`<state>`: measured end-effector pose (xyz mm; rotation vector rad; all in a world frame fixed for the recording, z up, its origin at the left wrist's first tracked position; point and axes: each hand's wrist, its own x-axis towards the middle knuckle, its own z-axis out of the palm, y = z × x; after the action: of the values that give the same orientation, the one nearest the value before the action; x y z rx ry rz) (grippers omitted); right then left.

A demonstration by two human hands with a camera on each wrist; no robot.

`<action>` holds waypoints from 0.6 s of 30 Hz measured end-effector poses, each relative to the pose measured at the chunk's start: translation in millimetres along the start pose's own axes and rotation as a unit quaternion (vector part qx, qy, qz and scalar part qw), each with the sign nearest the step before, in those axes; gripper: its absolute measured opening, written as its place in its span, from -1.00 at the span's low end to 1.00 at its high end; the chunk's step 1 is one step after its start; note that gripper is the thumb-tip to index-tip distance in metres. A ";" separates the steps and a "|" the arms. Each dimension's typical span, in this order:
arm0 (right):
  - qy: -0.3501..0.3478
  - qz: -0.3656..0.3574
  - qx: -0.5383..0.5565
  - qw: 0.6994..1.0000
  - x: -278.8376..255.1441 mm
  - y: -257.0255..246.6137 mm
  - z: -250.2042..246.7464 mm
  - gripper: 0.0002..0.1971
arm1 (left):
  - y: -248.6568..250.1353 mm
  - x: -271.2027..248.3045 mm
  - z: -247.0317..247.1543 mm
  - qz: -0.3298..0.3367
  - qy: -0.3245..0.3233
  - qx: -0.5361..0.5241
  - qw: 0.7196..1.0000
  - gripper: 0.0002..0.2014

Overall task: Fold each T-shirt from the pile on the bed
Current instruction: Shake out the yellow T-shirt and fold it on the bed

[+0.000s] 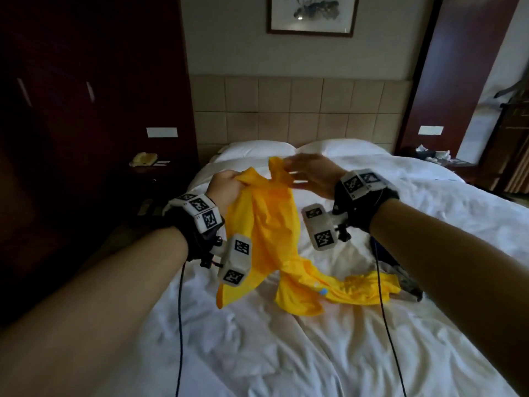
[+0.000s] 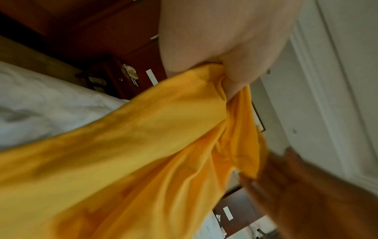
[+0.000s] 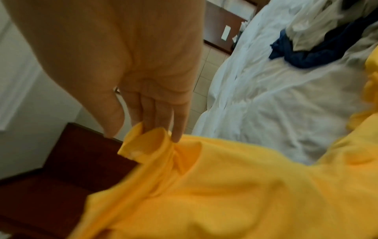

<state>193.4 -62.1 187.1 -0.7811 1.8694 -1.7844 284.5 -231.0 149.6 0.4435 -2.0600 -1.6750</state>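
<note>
Above a rumpled white bed [image 1: 286,339], a thin, smooth yellow T-shirt [image 1: 269,239] hangs crumpled in a long strip, its lower end trailing onto the sheet. The left hand [image 1: 226,189] holds a bunched upper edge in a tight grip. The right hand [image 1: 310,173], fingers [image 3: 163,113] straight, touches another upper fold.

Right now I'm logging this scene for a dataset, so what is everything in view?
T-shirt: one, yellow, lifted over the bed, tail trailing on the sheet.
Dark clothes: navy heap, count unclear, on the bed's right side.
Bed: one, white, rumpled.
Pillows: two, white, at the headboard.
Telephone: one, beige, left nightstand.
Picture: one, framed, on the wall.
Left hand: grips the shirt.
Right hand: fingers straight, touching a shirt edge.
</note>
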 end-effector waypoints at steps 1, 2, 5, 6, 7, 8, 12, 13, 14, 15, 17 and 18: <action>-0.003 0.026 -0.015 1.000 3.6 14.3 -0.9 -0.88 | -1.2 -1.7 -1.9 -0.004 0.008 -0.016 1.000 -0.91; -0.005 0.052 -0.029 0.998 5.9 28.4 -1.8 -0.81 | -7.5 1.7 -4.1 -0.010 0.022 -0.023 0.999 -0.87; -0.014 0.117 -0.056 0.991 6.4 65.8 -7.9 -0.69 | -26.4 6.0 -8.5 -0.033 0.057 -0.005 0.998 -0.77; -0.013 0.130 -0.069 0.989 6.0 76.3 -12.4 -0.69 | -35.4 9.6 -9.2 -0.043 0.063 0.007 0.997 -0.71; -0.009 0.140 -0.082 0.987 6.6 86.5 -18.7 -0.69 | -44.8 13.4 -8.9 -0.049 0.060 0.019 0.997 -0.66; -0.004 0.151 -0.096 0.984 6.6 95.7 -25.0 -0.72 | -53.9 17.2 -7.1 -0.056 0.053 0.032 0.997 -0.63; 0.011 0.216 -0.133 0.967 4.9 128.0 -52.6 -0.80 | -86.4 25.1 14.6 -0.099 0.010 0.074 0.992 -0.64; 0.018 0.230 -0.142 0.963 5.2 136.8 -59.7 -0.77 | -92.3 25.9 23.4 -0.106 -0.003 0.072 0.992 -0.65; 0.021 0.244 -0.156 0.957 4.9 146.7 -66.4 -0.72 | -99.4 27.9 33.6 -0.115 -0.015 0.073 0.991 -0.65; 0.020 0.258 -0.174 0.950 6.2 158.9 -73.1 -0.68 | -105.5 28.9 44.6 -0.122 -0.030 0.078 0.989 -0.66; 0.022 0.279 -0.234 0.931 7.0 184.0 -84.6 -0.65 | -119.6 31.1 66.9 -0.137 -0.065 0.089 0.984 -0.68; 0.031 0.282 -0.267 0.921 6.5 196.4 -90.0 -0.65 | -128.8 32.4 77.7 -0.145 -0.083 0.094 0.981 -0.69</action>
<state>109.7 2.7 -1.4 -0.2895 2.3519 -0.9642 212.0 -210.2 15.5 0.7175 -2.3834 -1.7335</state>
